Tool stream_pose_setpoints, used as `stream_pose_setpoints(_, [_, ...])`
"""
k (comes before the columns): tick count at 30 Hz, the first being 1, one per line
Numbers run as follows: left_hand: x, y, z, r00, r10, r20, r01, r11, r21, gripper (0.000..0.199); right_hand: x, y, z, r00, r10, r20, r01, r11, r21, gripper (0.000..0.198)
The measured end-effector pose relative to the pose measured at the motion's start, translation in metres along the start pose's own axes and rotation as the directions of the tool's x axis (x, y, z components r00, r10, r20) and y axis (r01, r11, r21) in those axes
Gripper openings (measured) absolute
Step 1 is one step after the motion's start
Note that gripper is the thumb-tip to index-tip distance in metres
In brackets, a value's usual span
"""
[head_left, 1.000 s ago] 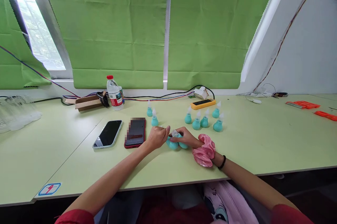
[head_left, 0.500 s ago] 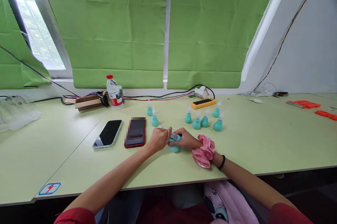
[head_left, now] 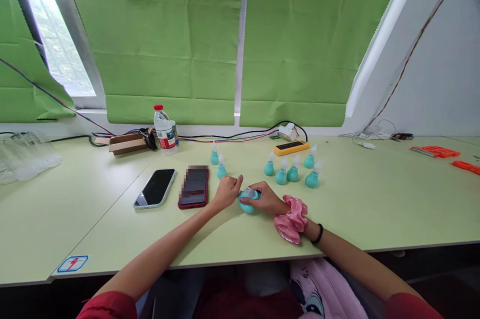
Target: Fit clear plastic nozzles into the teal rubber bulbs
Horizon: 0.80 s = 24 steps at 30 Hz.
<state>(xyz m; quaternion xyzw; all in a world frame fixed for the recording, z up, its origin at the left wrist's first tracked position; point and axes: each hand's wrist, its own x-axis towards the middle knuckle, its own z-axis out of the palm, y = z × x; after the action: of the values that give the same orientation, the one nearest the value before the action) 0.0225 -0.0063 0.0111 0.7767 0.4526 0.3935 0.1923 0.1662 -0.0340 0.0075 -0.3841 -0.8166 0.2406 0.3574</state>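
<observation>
My right hand (head_left: 267, 199) is wrapped around a teal nasal aspirator bulb (head_left: 245, 207) near the front of the table. A short clear collar (head_left: 250, 192) shows at the top of this bulb, with no long tip visible on it. Just left of it, my left hand (head_left: 228, 192) is closed, thumb up; whatever its fingers hold is hidden. Two teal aspirators with pointed clear tips, one of them the nearer aspirator (head_left: 221, 168), stand beyond my left hand. Several more, including a right-hand aspirator (head_left: 312, 179), stand upright beyond my right hand.
Left of my hands lie a red-cased phone (head_left: 194, 187) and a light-cased phone (head_left: 155, 189). Farther back are a water bottle (head_left: 165, 131), a cardboard box (head_left: 128, 144) and a yellow power strip (head_left: 291, 147). Orange tools (head_left: 437, 151) lie far right, clear cups (head_left: 28, 156) far left.
My left hand has drawn slightly away from the bulb, so more of its top shows. The clear piece that showed above my left hand is out of sight. My right hand keeps its grip.
</observation>
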Motion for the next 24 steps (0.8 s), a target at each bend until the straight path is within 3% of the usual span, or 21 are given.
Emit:
stream_pose_setpoints(4, [0.002,-0.002,0.002,0.996,-0.069,0.052,0.078,0.980,-0.185,0.048,0.000,0.000,0.001,0.999,0.001,-0.036,0.000,1.000,0.012,0.038])
stream_pose_setpoints(8, [0.009,-0.010,0.001,0.965,-0.222,0.139,0.259,0.887,-0.383,0.044,-0.001,-0.003,-0.002,0.998,-0.060,-0.034,0.060,0.998,0.002,0.032])
stream_pose_setpoints(10, [0.011,-0.014,-0.002,0.955,-0.277,0.109,0.297,0.862,-0.411,0.043,-0.001,-0.004,-0.004,0.994,-0.091,-0.057,0.090,0.996,-0.018,0.030])
stream_pose_setpoints(12, [0.012,-0.016,-0.005,0.968,-0.251,0.006,0.241,0.920,-0.310,0.046,0.000,-0.002,-0.005,0.985,-0.077,-0.155,0.072,0.997,-0.038,0.031])
stream_pose_setpoints(14, [0.010,-0.015,-0.007,0.988,-0.143,-0.058,0.139,0.987,-0.076,0.047,0.003,0.003,-0.007,0.944,-0.048,-0.327,0.035,0.998,-0.045,0.032])
stream_pose_setpoints(17, [0.005,-0.013,-0.006,1.000,0.002,0.021,-0.008,0.956,0.292,0.040,0.010,0.016,-0.013,0.822,-0.036,-0.569,0.009,0.999,-0.050,0.029])
stream_pose_setpoints(19, [0.002,-0.013,-0.005,0.996,0.023,0.087,-0.058,0.908,0.416,0.031,0.013,0.026,-0.017,0.771,-0.021,-0.637,-0.014,0.999,-0.050,0.030])
stream_pose_setpoints(21, [0.001,-0.014,-0.003,0.993,0.013,0.120,-0.068,0.880,0.470,0.028,0.015,0.034,-0.019,0.763,0.001,-0.647,-0.044,0.998,-0.050,0.032])
stream_pose_setpoints(24, [0.002,-0.017,-0.002,0.991,0.011,0.135,-0.077,0.865,0.496,0.026,0.016,0.043,-0.016,0.794,0.019,-0.607,-0.074,0.995,-0.066,0.033])
